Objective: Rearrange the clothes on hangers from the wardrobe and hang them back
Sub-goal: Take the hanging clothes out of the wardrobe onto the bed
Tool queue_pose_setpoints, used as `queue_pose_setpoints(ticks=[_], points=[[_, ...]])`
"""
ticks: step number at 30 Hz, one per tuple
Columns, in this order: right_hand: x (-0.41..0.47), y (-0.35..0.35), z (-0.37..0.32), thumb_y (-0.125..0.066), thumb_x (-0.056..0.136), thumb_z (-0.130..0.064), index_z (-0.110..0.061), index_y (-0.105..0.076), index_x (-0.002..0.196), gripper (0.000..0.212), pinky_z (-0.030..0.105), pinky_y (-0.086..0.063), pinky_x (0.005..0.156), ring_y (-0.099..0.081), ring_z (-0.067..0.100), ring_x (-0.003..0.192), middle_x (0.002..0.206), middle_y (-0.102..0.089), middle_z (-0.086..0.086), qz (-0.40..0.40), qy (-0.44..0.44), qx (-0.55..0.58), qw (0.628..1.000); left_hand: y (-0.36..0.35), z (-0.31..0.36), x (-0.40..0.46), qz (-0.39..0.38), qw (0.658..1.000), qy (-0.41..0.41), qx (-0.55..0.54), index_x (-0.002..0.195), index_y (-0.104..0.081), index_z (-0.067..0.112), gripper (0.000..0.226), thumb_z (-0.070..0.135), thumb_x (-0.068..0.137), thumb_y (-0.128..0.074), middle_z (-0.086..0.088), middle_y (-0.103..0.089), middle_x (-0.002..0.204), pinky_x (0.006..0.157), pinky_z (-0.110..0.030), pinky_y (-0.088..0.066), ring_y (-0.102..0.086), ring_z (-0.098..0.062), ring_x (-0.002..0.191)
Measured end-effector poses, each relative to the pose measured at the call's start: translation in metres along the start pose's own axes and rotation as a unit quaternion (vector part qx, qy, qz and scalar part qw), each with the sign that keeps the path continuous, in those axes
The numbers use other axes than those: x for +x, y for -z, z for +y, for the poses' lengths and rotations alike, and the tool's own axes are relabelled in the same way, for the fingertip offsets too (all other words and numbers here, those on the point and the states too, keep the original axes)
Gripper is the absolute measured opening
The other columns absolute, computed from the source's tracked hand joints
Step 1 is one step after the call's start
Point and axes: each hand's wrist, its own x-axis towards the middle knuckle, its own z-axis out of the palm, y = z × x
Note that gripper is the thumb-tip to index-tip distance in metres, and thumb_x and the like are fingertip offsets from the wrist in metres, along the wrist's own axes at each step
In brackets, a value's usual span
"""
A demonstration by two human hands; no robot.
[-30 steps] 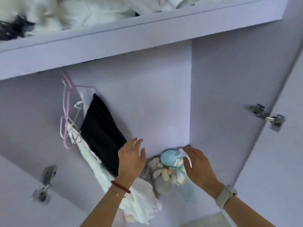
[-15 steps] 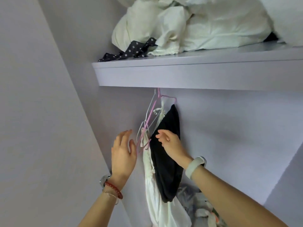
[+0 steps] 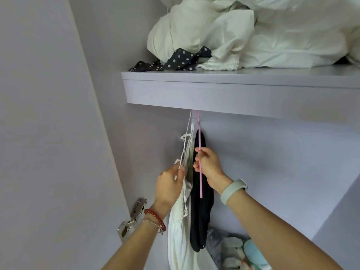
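1. The right hand (image 3: 209, 166) grips the thin pink hanger (image 3: 199, 152), its fingers curled round the hanger's arm about midway down.
2. The pink hanger hangs from under the lilac shelf (image 3: 233, 92); its hook goes up out of sight behind the shelf's front edge.
3. A black garment (image 3: 201, 217) hangs on or just behind the pink hanger, drooping below the right wrist, which wears a pale band (image 3: 233, 190).
4. The left hand (image 3: 169, 185) pinches the white hanger (image 3: 187, 137) and the top edge of the white garment (image 3: 179, 240) that hangs from it.
5. The white garment hangs touching the black one, on its left side.
6. The left wrist carries a red bead bracelet (image 3: 155, 219), beside a metal door hinge (image 3: 132, 219).
7. On top of the shelf lie bunched white bedding (image 3: 253, 34) and a black polka-dot cloth (image 3: 175, 60).
8. Soft toys (image 3: 241, 252) lie low on the wardrobe floor, right of the clothes.
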Motion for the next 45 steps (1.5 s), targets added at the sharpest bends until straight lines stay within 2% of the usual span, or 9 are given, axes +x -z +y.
queue_pose_setpoints(ticks=[3,7,21,24,28,32,35,39,45], points=[[0.004,0.014,-0.002,-0.030,0.094,-0.001,-0.009,-0.053,0.103,0.026,0.015,-0.025,0.032,-0.033,0.005,0.033,0.062,-0.042,0.002,0.041,-0.013,-0.018,0.999,-0.007,-0.003,-0.002,0.025,1.000,0.007,-0.004,0.124,-0.059,0.015,0.032,0.025,0.097,-0.044,-0.008,-0.071,0.100,0.074,-0.016,-0.041,-0.065,-0.023,0.092],[0.011,0.024,0.000,-0.036,0.094,-0.005,-0.005,-0.060,0.106,0.027,0.020,-0.033,0.047,-0.040,0.011,0.052,0.067,-0.047,-0.003,0.096,0.047,-0.098,0.989,-0.006,-0.007,-0.002,0.023,1.000,-0.007,0.017,0.120,-0.062,0.012,0.031,0.023,0.097,-0.044,-0.010,-0.068,0.092,0.072,-0.021,-0.044,-0.063,-0.022,0.082],[0.002,0.041,0.011,-0.036,0.096,-0.007,-0.009,-0.056,0.097,0.021,0.014,-0.039,0.054,-0.039,0.011,0.057,0.064,-0.042,0.000,0.192,0.117,-0.055,0.973,-0.002,-0.014,0.001,0.020,1.000,-0.014,0.017,0.106,-0.068,0.007,0.028,0.020,0.096,-0.045,-0.008,-0.060,0.086,0.066,-0.027,-0.045,-0.058,-0.025,0.072],[-0.009,0.047,0.021,-0.033,0.097,-0.006,-0.009,-0.054,0.099,0.021,0.007,-0.036,0.047,-0.038,0.012,0.056,0.064,-0.041,0.002,0.215,0.122,-0.046,0.968,-0.005,-0.013,0.000,0.021,1.000,-0.008,0.011,0.117,-0.064,0.015,0.029,0.021,0.097,-0.043,-0.009,-0.061,0.096,0.065,-0.024,-0.040,-0.054,-0.020,0.069],[-0.018,0.059,0.025,-0.033,0.097,-0.007,-0.010,-0.055,0.099,0.022,0.016,-0.038,0.053,-0.038,0.012,0.056,0.063,-0.041,0.001,0.227,0.131,-0.066,0.963,-0.003,-0.013,0.001,0.001,1.000,0.000,0.025,0.131,-0.052,0.022,0.035,0.026,0.098,-0.039,-0.004,-0.054,0.110,0.066,-0.021,-0.037,-0.050,-0.014,0.067],[-0.021,0.073,0.017,-0.033,0.096,-0.005,-0.010,-0.054,0.096,0.022,0.021,-0.037,0.057,-0.037,0.012,0.056,0.061,-0.040,0.001,0.244,0.156,-0.083,0.954,-0.007,-0.013,0.000,-0.006,1.000,0.002,0.002,0.133,-0.051,0.018,0.037,0.026,0.097,-0.041,-0.005,-0.050,0.117,0.081,-0.025,-0.044,-0.058,-0.020,0.088],[-0.034,0.083,0.020,-0.034,0.097,-0.005,-0.010,-0.054,0.096,0.021,0.020,-0.037,0.053,-0.035,0.011,0.052,0.058,-0.038,0.001,0.261,0.168,-0.099,0.945,-0.013,-0.009,-0.006,0.020,1.000,-0.010,0.006,0.135,-0.047,0.012,0.041,0.021,0.095,-0.045,-0.008,-0.045,0.125,0.103,-0.038,-0.034,-0.045,-0.025,0.117],[-0.039,0.095,0.015,-0.034,0.096,-0.004,-0.010,-0.055,0.094,0.022,0.021,-0.036,0.053,-0.034,0.011,0.051,0.056,-0.037,0.000,0.282,0.166,-0.113,0.938,-0.020,0.000,-0.024,0.082,0.991,-0.088,0.061,0.137,-0.043,0.014,0.052,0.030,0.087,-0.039,-0.014,-0.042,0.132,0.099,-0.049,-0.027,-0.037,-0.030,0.121],[-0.057,0.112,0.013,-0.036,0.097,-0.008,-0.013,-0.054,0.091,0.019,0.022,-0.034,0.048,-0.033,0.005,0.040,0.053,-0.036,0.002,0.306,0.174,-0.164,0.921,-0.029,-0.002,-0.024,0.070,0.982,-0.142,0.102,0.130,-0.047,0.014,0.051,0.026,0.081,-0.040,-0.016,-0.044,0.134,0.103,-0.062,-0.018,-0.035,-0.032,0.130]])
